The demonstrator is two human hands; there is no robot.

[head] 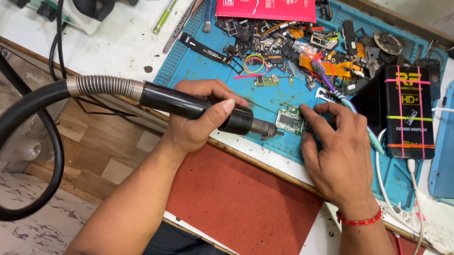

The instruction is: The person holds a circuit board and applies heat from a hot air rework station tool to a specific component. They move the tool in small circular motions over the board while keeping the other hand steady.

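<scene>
**A:** What have I got in hand right now?

**B:** My left hand (196, 119) is closed around the black handle of the hot-air wand (200, 109), thumb along the top. Its metal nozzle (265, 128) points right and stops just short of the small green board (290, 119). The ribbed hose (17, 120) runs off the bench's front edge and loops over the floor.

**A:** And the right?

**B:** My right hand (338, 151) lies palm down on the blue mat (199, 67), fingers half curled, fingertips (308, 113) pressing the board's right side. I can't tell whether it pinches anything beyond that. The board sits near the mat's front edge, just ahead of the heap of scrap parts (299, 44).

**A:** What worries you?

**B:** The fingertips, mostly. They are touching the very piece the nozzle aims at, so I judge a burn likely if the air spreads sideways. The board is only pinned from one side; a push from the nozzle could skate it toward the heap.

**A:** Anything around it?

**B:** The pale cable (382, 168) passes beside my right wrist, and the black packet (410, 111) stands just right of the hand. Stray heat could soften either. The hose hanging off the front edge could also drag the wand's aim.
</scene>
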